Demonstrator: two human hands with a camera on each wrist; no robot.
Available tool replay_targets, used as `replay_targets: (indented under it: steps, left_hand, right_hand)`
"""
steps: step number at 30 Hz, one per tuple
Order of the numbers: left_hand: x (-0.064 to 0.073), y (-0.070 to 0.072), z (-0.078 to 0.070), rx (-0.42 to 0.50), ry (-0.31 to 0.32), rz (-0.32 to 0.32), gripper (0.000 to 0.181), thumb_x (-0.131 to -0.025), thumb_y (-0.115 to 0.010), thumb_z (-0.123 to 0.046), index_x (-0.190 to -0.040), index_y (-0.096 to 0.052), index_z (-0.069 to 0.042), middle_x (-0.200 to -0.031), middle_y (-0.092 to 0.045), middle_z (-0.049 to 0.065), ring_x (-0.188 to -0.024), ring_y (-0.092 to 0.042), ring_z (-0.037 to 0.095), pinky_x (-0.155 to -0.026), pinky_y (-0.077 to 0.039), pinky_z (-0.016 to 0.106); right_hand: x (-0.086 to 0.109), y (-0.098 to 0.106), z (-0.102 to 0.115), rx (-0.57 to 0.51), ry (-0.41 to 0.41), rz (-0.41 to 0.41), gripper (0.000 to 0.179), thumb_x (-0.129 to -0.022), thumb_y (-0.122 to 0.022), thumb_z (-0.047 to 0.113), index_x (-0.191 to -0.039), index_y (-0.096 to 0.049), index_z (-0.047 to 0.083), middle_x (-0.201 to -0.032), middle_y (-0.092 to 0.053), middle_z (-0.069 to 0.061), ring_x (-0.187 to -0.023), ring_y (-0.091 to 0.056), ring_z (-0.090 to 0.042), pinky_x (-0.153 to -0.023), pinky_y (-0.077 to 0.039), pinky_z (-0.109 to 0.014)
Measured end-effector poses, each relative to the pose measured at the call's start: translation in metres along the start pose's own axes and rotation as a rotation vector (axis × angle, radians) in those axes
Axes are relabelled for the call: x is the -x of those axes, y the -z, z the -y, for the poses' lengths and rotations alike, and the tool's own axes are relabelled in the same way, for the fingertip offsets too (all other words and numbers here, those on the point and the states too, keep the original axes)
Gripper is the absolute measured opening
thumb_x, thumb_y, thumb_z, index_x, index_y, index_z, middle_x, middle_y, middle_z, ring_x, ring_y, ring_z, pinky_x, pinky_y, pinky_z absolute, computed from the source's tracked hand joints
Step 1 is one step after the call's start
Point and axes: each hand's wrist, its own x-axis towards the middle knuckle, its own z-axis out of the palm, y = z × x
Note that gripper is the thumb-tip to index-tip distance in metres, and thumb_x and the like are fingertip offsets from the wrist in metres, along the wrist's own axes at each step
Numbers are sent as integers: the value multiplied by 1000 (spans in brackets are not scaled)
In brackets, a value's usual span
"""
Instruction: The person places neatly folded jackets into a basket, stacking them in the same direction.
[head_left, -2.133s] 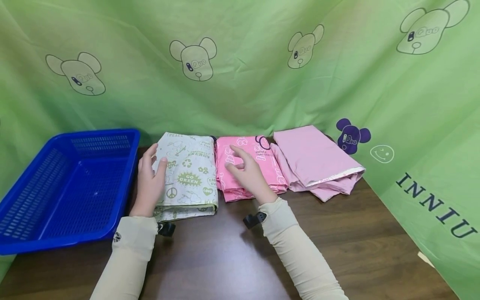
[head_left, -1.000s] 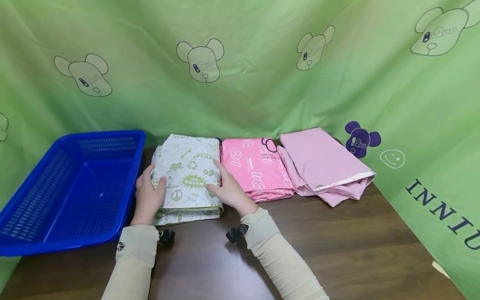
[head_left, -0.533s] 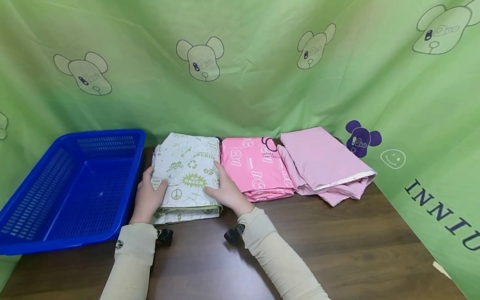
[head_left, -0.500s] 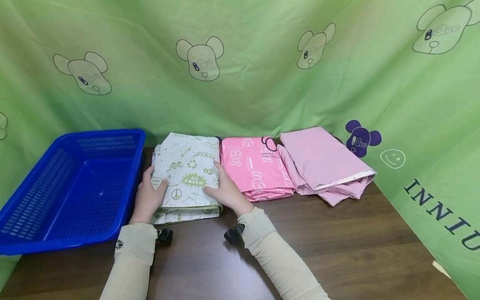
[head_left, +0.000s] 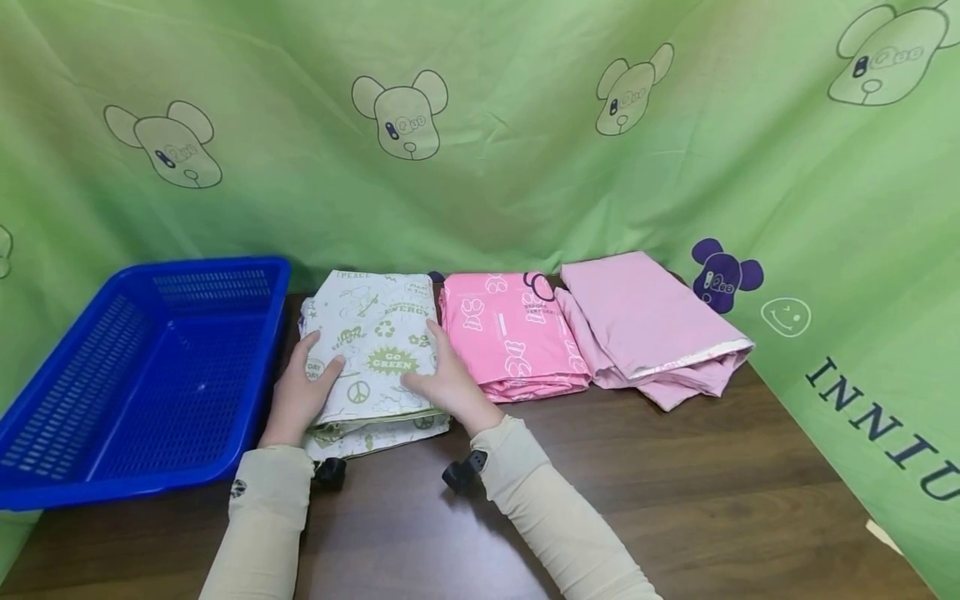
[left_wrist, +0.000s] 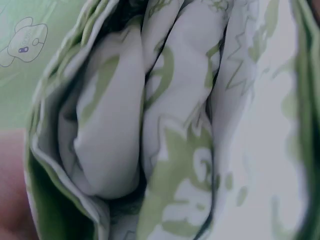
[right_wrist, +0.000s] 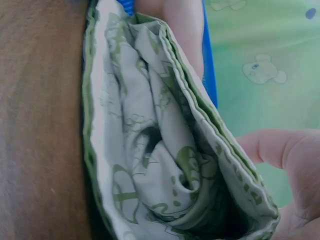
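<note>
A folded white cloth with green print (head_left: 367, 329) lies at the middle left of the table in the head view. My left hand (head_left: 296, 396) holds its left edge, thumb over the top. Opposite it, my right hand (head_left: 459, 390) grips the right edge the same way. The bundle's near side gapes a little, and both wrist views look into its inner folds (left_wrist: 175, 200). In the right wrist view, the right thumb (right_wrist: 265, 145) curves over the outer layer. The fingers beneath the cloth are hidden.
Left of the bundle stands a blue plastic basket (head_left: 258, 358). On its right lie a folded bright pink cloth (head_left: 502, 333) and a folded pale pink cloth (head_left: 645, 317). A green printed curtain (head_left: 510, 192) hangs behind the brown table (head_left: 637, 475).
My right hand has come left from above the bright pink cloth to the white cloth's right edge. Both hands now grip the bundle, which has shifted slightly toward me and turned a little.
</note>
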Motion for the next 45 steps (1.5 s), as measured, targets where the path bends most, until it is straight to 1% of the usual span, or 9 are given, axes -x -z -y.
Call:
replay_targets:
  steps: [12, 18, 20, 23, 25, 27, 34, 38, 45]
  left_hand:
    - [1, 5, 0, -78, -8, -31, 80, -97, -62, -49, -162, -25, -21, -163, -28, 19, -144, -31, 48, -112, -26, 65]
    - [-1, 6, -1, -76, -29, 2, 81, -97, -62, -51, -162, -25, -21, -163, -28, 20, -147, -28, 44, -115, -23, 64]
    - [-1, 6, -1, -71, -31, 40, 83, -97, -61, -53, -163, -23, -21, -164, -25, 19, -148, -25, 44, -117, -22, 63]
    - [-1, 5, -4, -53, -41, 112, 86, -97, -61, -54, -164, -19, -20, -166, -21, 18, -150, -21, 43, -118, -20, 61]
    - [-1, 5, -5, -35, -50, 153, 87, -97, -62, -53, -164, -19, -18, -166, -20, 19, -150, -20, 42, -119, -20, 59]
    - [-1, 4, -5, -22, -58, 174, 86, -96, -64, -51, -163, -22, -16, -165, -23, 20, -150, -22, 42, -120, -20, 58]
    - [0, 3, -6, 2, -66, 188, 85, -94, -71, -45, -160, -29, -12, -164, -27, 19, -150, -22, 40, -120, -20, 57]
    - [1, 4, -8, 3, -83, 176, 83, -94, -72, -43, -159, -31, -11, -163, -29, 18, -150, -23, 39, -121, -20, 56]
    - [3, 2, -12, 8, -108, 161, 77, -95, -71, -39, -157, -36, -10, -162, -31, 20, -149, -25, 39, -121, -21, 54]
  right_hand:
    - [-10, 4, -12, -282, -45, 167, 103, -83, -79, 11, -163, -15, 26, -169, -6, -10, -150, -20, -32, -123, -14, -51]
    - [-9, 4, -14, -346, -67, 213, 107, -83, -79, 10, -163, -12, 33, -170, 1, -7, -151, -16, -31, -124, -10, -49]
    - [-9, 4, -14, -358, -71, 222, 107, -84, -79, 9, -163, -12, 34, -170, 1, -8, -146, -28, -32, -123, -17, -47]
    - [-9, 5, -13, -407, -93, 236, 107, -85, -77, 5, -163, -12, 36, -169, -3, -10, -113, -61, -27, -109, -43, -37]
    - [-9, 6, -12, -450, -106, 246, 106, -86, -75, 2, -163, -12, 37, -166, -12, -14, -88, -68, -22, -92, -55, -32]
    - [-9, 7, -11, -475, -110, 247, 105, -86, -73, -1, -163, -13, 38, -165, -16, -15, -79, -68, -16, -81, -58, -29]
    - [-8, 9, -11, -431, -75, 236, 105, -85, -73, -5, -163, -15, 35, -169, -1, -7, -112, -60, -26, -91, -55, -32]
    - [-8, 11, -8, -430, -58, 237, 108, -83, -72, -10, -163, -15, 34, -170, 0, -6, -137, -41, -35, -95, -54, -34]
    - [-8, 15, -5, -455, -17, 251, 110, -81, -71, -14, -164, -15, 32, -170, 2, -4, -147, -25, -35, -88, -56, -32]
